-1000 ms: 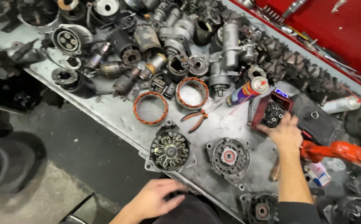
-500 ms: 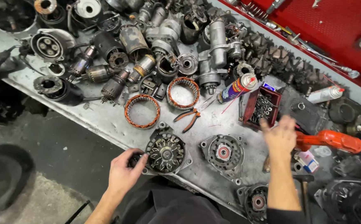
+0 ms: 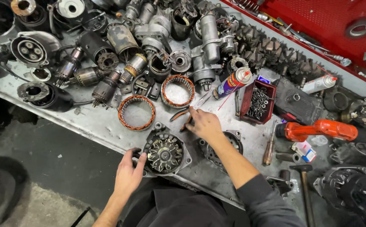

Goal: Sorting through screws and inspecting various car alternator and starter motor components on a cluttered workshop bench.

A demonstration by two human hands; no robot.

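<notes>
The left hand (image 3: 128,174) now rests spread against the alternator (image 3: 165,153) at the bench's (image 3: 94,126) near edge, steadying it. The right hand (image 3: 204,124) has left the red screw tray (image 3: 258,101) — its fingers now close on the pliers (image 3: 185,119) mid-bench — a switch to a tool.
</notes>
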